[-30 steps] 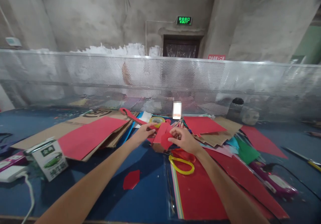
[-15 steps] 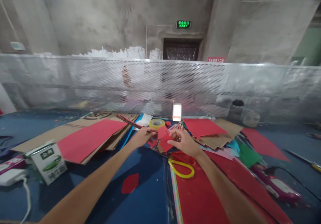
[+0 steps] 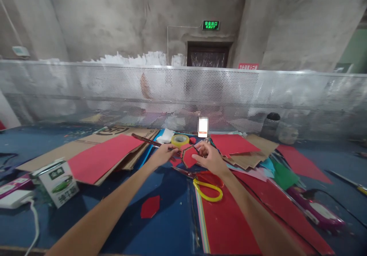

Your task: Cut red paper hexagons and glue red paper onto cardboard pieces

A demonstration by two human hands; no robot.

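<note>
Blue worktop took up the near half, with a metal perforated panel along its far edge. On the left lay flat cardboard with a red sheet on top, and a printed carton stood nearer the person. Near right, under the right forearm: red paper stack. Both hands worked mid-worktop. Left hand: fingers bent, apparently pinched on a narrow strip running away to the left; whether it joined the held part, couldn't tell. Right hand: thumb and fingers gripped the right edge of a red hexagonal piece. Scissors lay just on the near side of that piece, handles over the stack, blades pointing left, not in use. Tape roll lay flat just beyond the left hand. Change over the last second: the piece had been turned, from showing its red side band to showing its red hexagonal face and brown rim. Likely meaning: work was on that rim, strip against edge. Smallest: loose red hexagon, flat on the worktop beside the left forearm, untouched.
</note>
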